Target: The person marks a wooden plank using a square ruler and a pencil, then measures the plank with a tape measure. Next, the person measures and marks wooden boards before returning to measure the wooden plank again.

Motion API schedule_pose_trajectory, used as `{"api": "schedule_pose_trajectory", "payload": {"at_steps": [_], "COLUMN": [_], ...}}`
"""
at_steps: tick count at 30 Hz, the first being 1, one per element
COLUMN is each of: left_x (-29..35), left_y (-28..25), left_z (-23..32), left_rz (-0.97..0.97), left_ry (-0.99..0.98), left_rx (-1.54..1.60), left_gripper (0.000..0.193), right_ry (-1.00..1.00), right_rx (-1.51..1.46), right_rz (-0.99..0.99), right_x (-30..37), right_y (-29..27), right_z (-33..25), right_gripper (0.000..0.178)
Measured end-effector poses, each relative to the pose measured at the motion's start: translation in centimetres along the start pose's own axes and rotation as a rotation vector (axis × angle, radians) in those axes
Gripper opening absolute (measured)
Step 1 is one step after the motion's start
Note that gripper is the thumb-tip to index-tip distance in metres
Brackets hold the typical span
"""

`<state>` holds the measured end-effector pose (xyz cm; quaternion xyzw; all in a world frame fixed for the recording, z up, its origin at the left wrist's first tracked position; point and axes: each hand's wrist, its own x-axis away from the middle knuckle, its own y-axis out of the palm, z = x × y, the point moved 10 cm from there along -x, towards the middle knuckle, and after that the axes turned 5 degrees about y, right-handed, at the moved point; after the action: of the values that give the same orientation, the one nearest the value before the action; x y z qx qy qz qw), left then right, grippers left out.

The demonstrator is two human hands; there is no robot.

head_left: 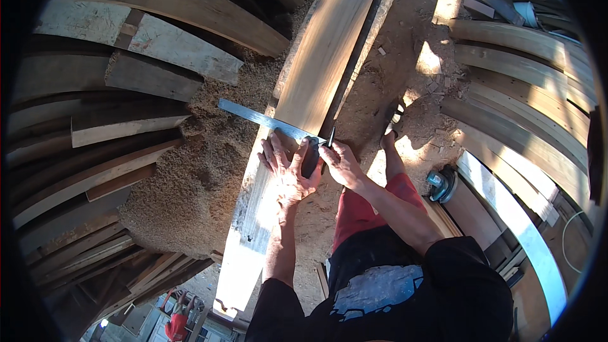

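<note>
A long, smooth light-brown board [326,44] runs away from me on top of a rougher beam [248,218]. Across the board's near end lies the metal blade of a try square [250,115], jutting past the left edge. My left hand [288,176] presses the square down, fingers spread by the blade and thumb against its dark stock, which sits along the board's right side. Pinched in my right hand [342,164] is a slim dark pencil [331,135], upright close to the blade's right end. Its tip is hidden by my fingers.
Sawdust [190,196] heaps up left of the beam. Stacked planks [126,126] line the left, with more timber [525,95] on the right. A teal power tool [441,183] rests at right. Another person in red [177,326] is far off at lower left.
</note>
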<state>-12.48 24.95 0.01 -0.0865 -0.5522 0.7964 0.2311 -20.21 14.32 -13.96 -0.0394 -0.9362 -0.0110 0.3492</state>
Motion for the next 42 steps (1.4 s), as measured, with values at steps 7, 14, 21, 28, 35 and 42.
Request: {"api": "schedule_pose_trajectory", "payload": {"at_steps": [7,14,21,28,35,42], "left_x": [1.3,1.1,1.4,1.6,-0.2,-6.4], "left_y": [-0.2,0.2,0.8,1.8,1.4,0.1], "left_z": [-0.9,-0.6,-1.0,-1.4,-2.2,-1.9], "left_rz": [0.001,-0.01,-0.035,-0.052,0.138,-0.067], "left_ry": [-0.009,0.005,-0.007,0.005,-0.012,-0.164], "left_rx": [-0.008,-0.003,-0.005,0.003,0.05,0.058], "left_gripper": [0.08,0.081,0.092,0.111,0.11,0.101], "right_ry": [0.031,-0.01,-0.001,-0.067,-0.292,-0.172], "right_rx": [-0.259,-0.37,-0.185,0.097,-0.116,-0.227], "right_rz": [-0.023,0.004,0.061,0.102,0.398,0.398], "right_x": [0.8,0.9,0.5,1.3,4.2,4.7], "right_y": [0.6,-0.4,-0.5,-2.2,-11.8,-15.8], "right_z": [-1.6,-2.9,-2.7,-5.3,-8.4,-7.6], "right_gripper": [0.014,0.018,0.02,0.022,0.026,0.024]}}
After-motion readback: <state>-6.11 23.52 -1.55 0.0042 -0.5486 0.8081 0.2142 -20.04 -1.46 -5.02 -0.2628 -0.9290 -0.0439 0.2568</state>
